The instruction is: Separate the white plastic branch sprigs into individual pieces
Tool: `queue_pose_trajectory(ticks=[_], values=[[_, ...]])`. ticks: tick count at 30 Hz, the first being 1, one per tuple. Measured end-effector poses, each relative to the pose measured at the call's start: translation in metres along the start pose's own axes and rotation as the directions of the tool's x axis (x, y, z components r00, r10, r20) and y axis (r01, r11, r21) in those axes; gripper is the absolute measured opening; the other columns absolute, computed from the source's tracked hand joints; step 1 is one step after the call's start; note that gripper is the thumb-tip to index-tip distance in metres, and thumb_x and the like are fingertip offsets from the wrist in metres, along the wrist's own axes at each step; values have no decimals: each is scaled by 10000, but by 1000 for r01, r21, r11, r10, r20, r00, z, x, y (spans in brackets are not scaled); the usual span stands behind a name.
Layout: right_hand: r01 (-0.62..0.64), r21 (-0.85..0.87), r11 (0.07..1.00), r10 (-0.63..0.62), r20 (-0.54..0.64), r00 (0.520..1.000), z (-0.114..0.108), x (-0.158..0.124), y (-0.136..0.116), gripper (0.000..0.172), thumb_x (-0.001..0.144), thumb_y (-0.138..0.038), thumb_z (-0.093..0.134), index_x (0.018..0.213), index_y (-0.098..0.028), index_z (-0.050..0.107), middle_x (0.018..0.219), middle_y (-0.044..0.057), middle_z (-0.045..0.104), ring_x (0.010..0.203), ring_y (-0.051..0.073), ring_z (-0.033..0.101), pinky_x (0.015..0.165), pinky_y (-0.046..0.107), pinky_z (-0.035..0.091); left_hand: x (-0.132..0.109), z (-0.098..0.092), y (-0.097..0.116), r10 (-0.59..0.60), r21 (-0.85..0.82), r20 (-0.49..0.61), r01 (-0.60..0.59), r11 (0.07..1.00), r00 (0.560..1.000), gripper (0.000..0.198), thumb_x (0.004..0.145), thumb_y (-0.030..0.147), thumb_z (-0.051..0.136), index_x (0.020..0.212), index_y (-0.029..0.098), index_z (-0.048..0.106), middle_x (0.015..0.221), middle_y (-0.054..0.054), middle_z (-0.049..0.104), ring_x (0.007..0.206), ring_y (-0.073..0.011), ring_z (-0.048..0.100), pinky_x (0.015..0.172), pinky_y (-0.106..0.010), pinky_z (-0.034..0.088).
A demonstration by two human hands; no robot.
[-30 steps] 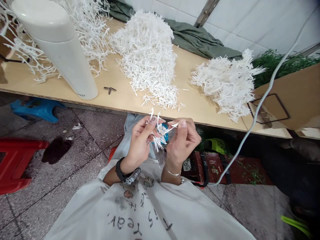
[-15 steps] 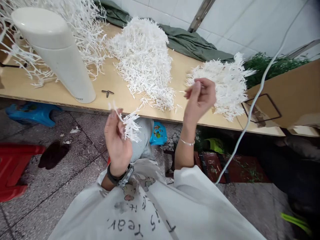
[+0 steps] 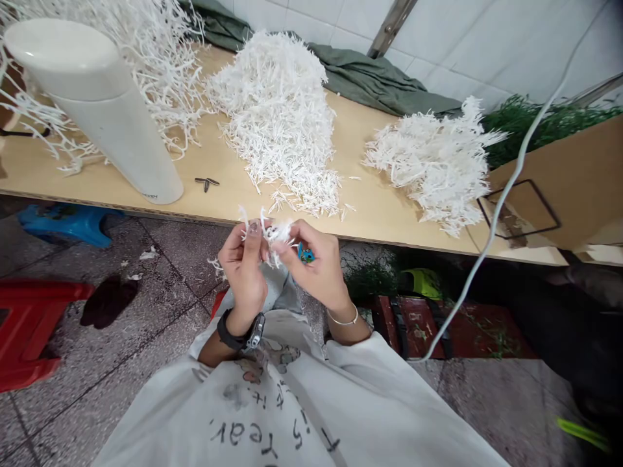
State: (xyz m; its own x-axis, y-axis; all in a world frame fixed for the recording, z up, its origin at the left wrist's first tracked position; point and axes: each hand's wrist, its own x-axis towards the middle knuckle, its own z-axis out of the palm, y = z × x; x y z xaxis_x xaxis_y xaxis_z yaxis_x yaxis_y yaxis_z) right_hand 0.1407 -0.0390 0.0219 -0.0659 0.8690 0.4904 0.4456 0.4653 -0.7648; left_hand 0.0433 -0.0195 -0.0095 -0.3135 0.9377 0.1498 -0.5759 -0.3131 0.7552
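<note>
Just in front of the table's edge, my left hand (image 3: 246, 269) is closed on a white branched sprig (image 3: 278, 232) that looks like plastic. My right hand (image 3: 318, 263) pinches the same sprig from the other side, its thumb and fingers meeting the white tips. Fingers cover part of the sprig, and the right end of it is blurred. Beyond both hands lies a heap of small white sprigs (image 3: 285, 123). To the right is a smaller white pile (image 3: 433, 162). Longer white branching stems (image 3: 160, 58) are heaped at the far left.
A tall white bottle (image 3: 107, 117) and some dark seed-like bits (image 3: 207, 182) stand on the table (image 3: 355, 201). A pale cable (image 3: 491, 227) hangs across the right side, before a cardboard box (image 3: 579, 175). Red (image 3: 34, 324) and blue stools (image 3: 68, 224) are on the floor.
My right hand has come left from beside the right-hand pile to meet my left hand at the sprig. My left hand has shifted slightly right.
</note>
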Motion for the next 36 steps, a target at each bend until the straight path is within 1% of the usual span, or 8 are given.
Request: queue_pose_trajectory(ticks=[7, 14, 18, 22, 23, 26, 28, 36], values=[[-210, 240, 948, 194, 90, 977, 5, -8, 11, 300, 916, -444, 482, 748, -197, 496, 612, -49, 385, 552, 72, 337, 495, 219, 283, -6, -5, -7, 29, 148, 140, -49, 988, 990, 193, 823, 370, 678, 753, 194, 716, 613, 35, 602, 544, -45, 510, 545, -139, 421], [-142, 377, 915, 260, -283, 923, 17, -16, 9, 446, 888, -388, 556, 552, -192, 339, 531, -64, 249, 480, 56, 213, 449, 239, 182, -19, 5, 9, -273, -4, 193, 279, 960, 943, 247, 751, 451, 731, 754, 204, 742, 598, 25, 655, 514, -68, 571, 531, -169, 479], [99, 501, 860, 306, -661, 686, -34, -3, 23, 373, 882, -373, 558, 586, -216, 395, 527, -82, 196, 410, 55, 124, 394, 237, 153, -26, -1, 29, -307, -55, 188, 322, 945, 933, 169, 751, 399, 747, 757, 230, 752, 684, 21, 707, 555, -68, 624, 525, -158, 498], [223, 78, 972, -3, -941, 339, -94, 26, 46, 310, 949, -375, 415, 682, -230, 477, 574, -58, 214, 433, 76, 222, 455, 240, 267, -21, -8, 39, -136, -137, 4, 135, 981, 991, 151, 787, 391, 718, 771, 244, 748, 726, 29, 713, 612, -67, 647, 587, -163, 525], [132, -59, 989, -105, -922, 373, -98, 35, 54, 275, 948, -389, 412, 737, -236, 499, 599, -45, 280, 476, 91, 307, 495, 253, 316, -19, -8, 37, -137, -129, -21, 133, 983, 990, 158, 778, 399, 726, 765, 242, 745, 727, 24, 711, 616, -74, 644, 580, -171, 520], [-107, -394, 913, -159, -584, 796, -79, 53, 78, 261, 895, -486, 488, 903, -229, 534, 775, 27, 511, 695, 158, 493, 667, 334, 442, -14, -3, 29, -182, -78, -63, 176, 981, 981, 213, 712, 442, 768, 745, 235, 734, 732, 2, 699, 600, -92, 609, 554, -199, 499], [-118, -472, 874, -48, -325, 944, -53, 54, 85, 344, 865, -521, 522, 1004, -207, 536, 966, 89, 581, 837, 196, 532, 791, 398, 466, -10, 0, 24, -226, -102, -63, 219, 970, 972, 249, 692, 463, 776, 742, 225, 723, 655, 17, 644, 497, -62, 503, 537, -201, 476], [127, 63, 990, -139, 249, 958, -13, 23, 32, 302, 896, -488, 508, 1005, -213, 563, 842, 9, 585, 731, 111, 537, 675, 258, 445, 0, -4, 20, -387, -233, 118, 404, 884, 914, 224, 726, 375, 779, 786, 193, 663, 489, 106, 368, 390, -23, 151, 431, -174, 315]])
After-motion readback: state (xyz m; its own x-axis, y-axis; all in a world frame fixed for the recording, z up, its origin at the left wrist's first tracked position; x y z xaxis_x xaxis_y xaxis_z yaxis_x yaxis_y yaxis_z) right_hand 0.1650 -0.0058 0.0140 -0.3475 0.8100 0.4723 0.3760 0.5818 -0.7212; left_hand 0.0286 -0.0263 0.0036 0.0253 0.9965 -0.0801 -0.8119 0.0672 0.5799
